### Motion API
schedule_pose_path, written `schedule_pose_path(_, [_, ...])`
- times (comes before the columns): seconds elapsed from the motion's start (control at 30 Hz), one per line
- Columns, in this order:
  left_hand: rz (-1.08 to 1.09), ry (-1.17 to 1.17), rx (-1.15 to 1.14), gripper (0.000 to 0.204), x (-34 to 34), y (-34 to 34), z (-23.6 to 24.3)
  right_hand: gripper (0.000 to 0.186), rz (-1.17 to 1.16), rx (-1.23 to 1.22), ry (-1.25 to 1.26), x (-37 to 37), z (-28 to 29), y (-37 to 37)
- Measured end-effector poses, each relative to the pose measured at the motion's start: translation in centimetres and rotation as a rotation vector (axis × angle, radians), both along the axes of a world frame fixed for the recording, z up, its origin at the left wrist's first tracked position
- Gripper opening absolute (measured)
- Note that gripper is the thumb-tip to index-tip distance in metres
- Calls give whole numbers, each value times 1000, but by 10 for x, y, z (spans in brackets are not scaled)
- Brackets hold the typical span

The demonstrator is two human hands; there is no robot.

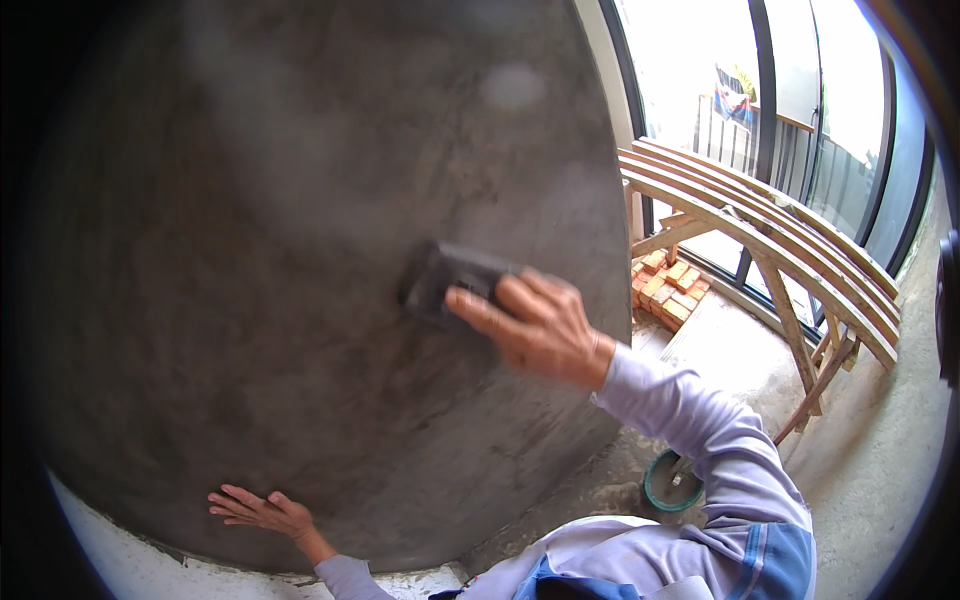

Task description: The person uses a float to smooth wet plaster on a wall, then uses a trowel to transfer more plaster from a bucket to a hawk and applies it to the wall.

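Plaster smoothing on a grey wall [300,250], float pressed mid-wall.
Right hand [535,325] grips the dark float [445,280]; left hand [262,511] lies spread flat low on the wall (bracing). Next likely calls for even pressure.

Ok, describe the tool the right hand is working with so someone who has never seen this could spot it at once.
Start from the big grey plastered wall that fills most of the view. Near its right edge, the right hand presses a small dark rectangular float flat against the wall. It is the only dark block on the wall; the left hand lies bare and low down.
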State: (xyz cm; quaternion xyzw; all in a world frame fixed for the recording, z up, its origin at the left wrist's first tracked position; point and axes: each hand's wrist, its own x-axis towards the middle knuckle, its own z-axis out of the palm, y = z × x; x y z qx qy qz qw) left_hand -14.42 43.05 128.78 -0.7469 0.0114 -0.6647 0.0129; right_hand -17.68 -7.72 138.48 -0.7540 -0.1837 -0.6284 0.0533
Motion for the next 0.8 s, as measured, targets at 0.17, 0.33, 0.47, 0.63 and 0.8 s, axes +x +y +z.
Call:
schedule_pose_path(0.17, [20,24,6,77,0,9,-4,46,-34,231,-372,37,143,-30])
schedule_pose_path(0.33, [-13,-10,-1,78,3,3,-5,55,35,-28,-198,28,35,46])
schedule_pose_path(0.47, [-13,-16,10,76,2,11,0,48,93,-5,-278,34,102,36])
schedule_pose_path(0.63, [-76,-62,18,74,9,3,-2,42,62,276,-11,3,208,23])
schedule_pose_path(0.8, [-75,-82,33,72,6,10,5,37,54,70,-187,41,73,53])
